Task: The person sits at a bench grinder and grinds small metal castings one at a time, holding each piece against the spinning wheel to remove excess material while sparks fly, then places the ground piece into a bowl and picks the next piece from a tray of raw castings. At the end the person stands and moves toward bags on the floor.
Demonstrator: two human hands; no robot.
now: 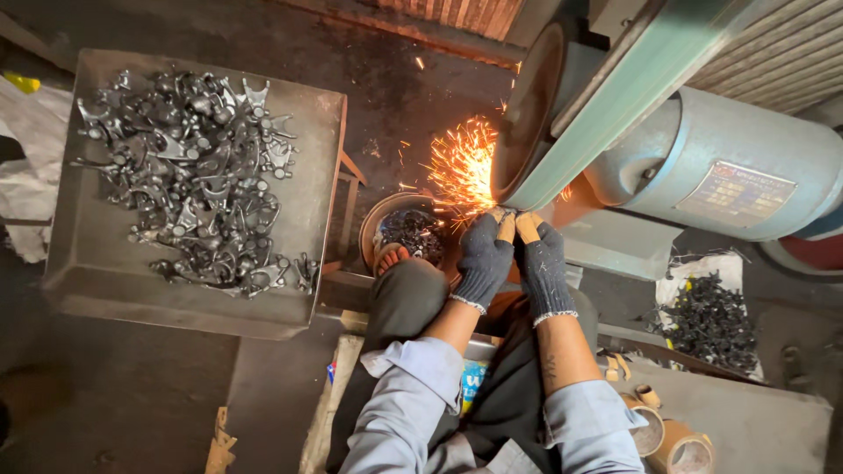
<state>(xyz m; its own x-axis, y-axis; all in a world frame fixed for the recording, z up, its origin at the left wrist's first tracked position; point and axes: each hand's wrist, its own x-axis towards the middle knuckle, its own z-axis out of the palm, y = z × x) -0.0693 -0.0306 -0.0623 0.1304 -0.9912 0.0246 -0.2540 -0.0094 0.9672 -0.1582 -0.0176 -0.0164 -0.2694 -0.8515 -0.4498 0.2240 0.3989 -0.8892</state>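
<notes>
At the grey-green grinding belt (pixel 562 123), a small metal part, mostly hidden, is pinched by both gloved hands, left hand (pixel 483 259) and right hand (pixel 544 263), closed together; sparks (pixel 461 167) are thrown toward nine o'clock. Judged stiff, hot, best gripped at its rear end.

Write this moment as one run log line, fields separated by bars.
left hand gloved, at grinding wheel | right hand gloved, beside it | sparks flying left | tray of metal parts left

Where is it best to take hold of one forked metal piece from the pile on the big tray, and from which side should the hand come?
Probably by the thin forked arms, coming from above. The metal pieces lie tangled in a loose heap on the flat tray, so their prongs stick up free, while the rounded ends are caught beneath others. Both gloved hands, left hand and right hand, are now at the grinding wheel.
</notes>
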